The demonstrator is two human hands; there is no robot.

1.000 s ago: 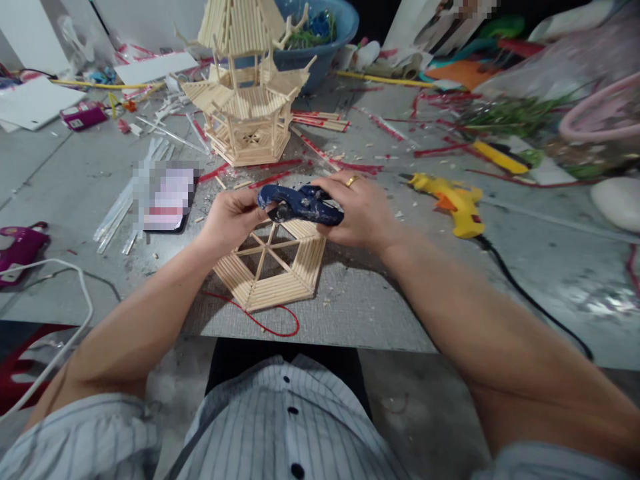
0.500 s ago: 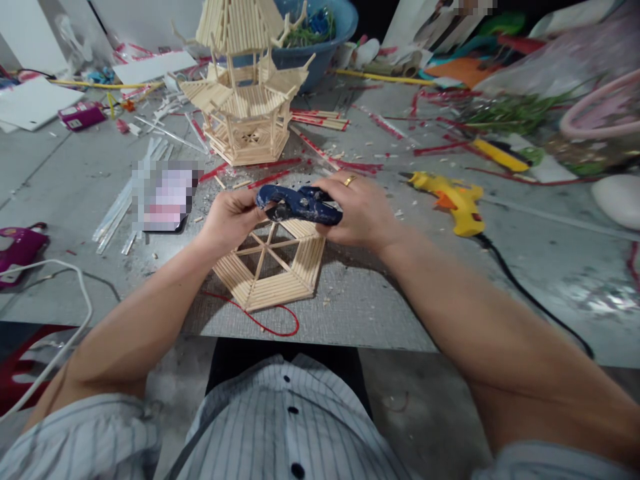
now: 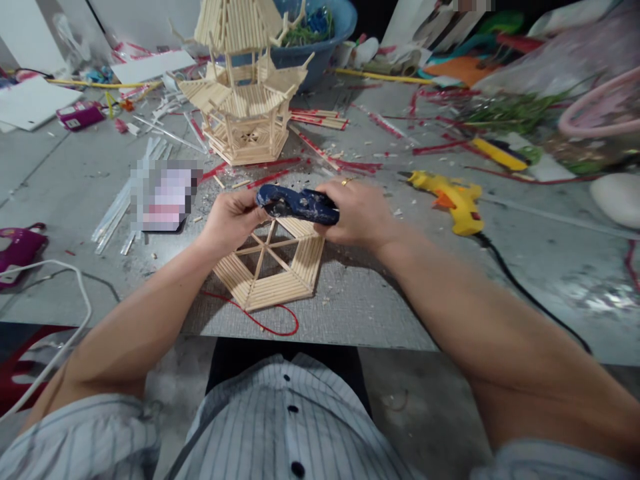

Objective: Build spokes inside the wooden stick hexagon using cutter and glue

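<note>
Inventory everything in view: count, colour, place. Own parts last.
stick pagoda: 1, pale wood, back centre
hexagonal frame: 1, pale wood, front centre
tool: 1, dark blue, above frame
glue gun: 1, yellow, right
phone: 1, dark edge, left
strips: several, transparent, beside phone
unidentified objects: 2, purple, left
basin: 1, blue, behind pagoda
cord: 1, red, front
cable: 1, white, left
table: 1, grey, throughout
clutter: uncounted, mixed colours, back and right
left hand: 1, bare, at tool's left end
right hand: 1, bare, gripping tool
</note>
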